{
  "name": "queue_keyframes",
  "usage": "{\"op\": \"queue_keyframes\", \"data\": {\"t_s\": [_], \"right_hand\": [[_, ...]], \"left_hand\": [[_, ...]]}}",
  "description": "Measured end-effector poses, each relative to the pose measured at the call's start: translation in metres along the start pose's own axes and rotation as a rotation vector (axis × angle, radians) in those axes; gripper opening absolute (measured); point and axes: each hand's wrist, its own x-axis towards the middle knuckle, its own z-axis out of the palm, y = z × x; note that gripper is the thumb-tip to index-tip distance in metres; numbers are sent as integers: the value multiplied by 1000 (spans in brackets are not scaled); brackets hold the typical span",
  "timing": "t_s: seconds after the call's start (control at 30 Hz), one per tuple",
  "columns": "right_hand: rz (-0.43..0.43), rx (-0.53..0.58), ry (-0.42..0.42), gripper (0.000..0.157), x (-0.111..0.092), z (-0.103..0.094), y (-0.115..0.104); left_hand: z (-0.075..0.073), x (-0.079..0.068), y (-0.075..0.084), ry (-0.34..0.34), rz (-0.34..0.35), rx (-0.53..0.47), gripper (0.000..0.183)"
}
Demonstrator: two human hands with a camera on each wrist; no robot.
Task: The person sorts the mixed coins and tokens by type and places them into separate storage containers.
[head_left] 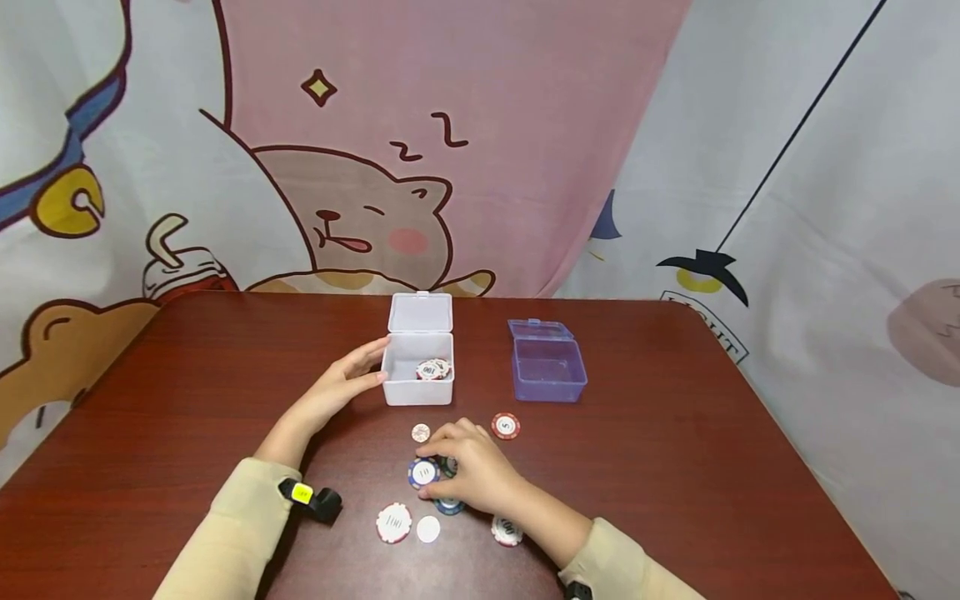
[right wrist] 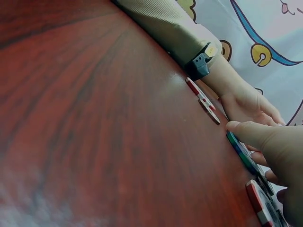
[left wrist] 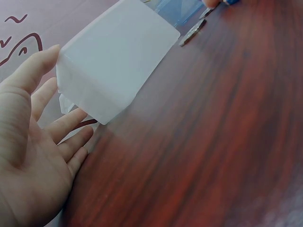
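My right hand [head_left: 472,468] bends over the scattered poker chips, its thumb and forefinger at opposite edges of a blue poker chip [head_left: 423,472] marked 10. Partly covered by that hand are a dark green chip [head_left: 449,467] and another blue chip [head_left: 450,507]. My left hand [head_left: 341,390] touches the left side of a white plastic box [head_left: 418,393] with its fingers fairly straight. The thumb rests at the box's near corner in the left wrist view. Inside the box, whose lid stands up, lie a few white-and-red chips [head_left: 432,369].
A purple see-through box [head_left: 550,390] with a raised lid stands to the right. Around the right hand lie a red chip [head_left: 506,426], a small pale chip [head_left: 421,432], a white-and-red chip [head_left: 393,522], a plain white disc [head_left: 428,529] and a black-and-white chip [head_left: 507,532].
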Motion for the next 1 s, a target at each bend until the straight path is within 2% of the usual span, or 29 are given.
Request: {"op": "queue_keyframes", "data": {"t_s": [0.4,0.7,1.0], "right_hand": [[1,27,-2,38,3,3,-2],[-7,75,5,36,3,4,-1],[-28,104,57,36,2,-1,-2]], "left_hand": [[-2,-3,2,2,10,-18,57],[-2,-2,2,5,-5,6,57],[1,-1,3,-1,3,-4,57]]}}
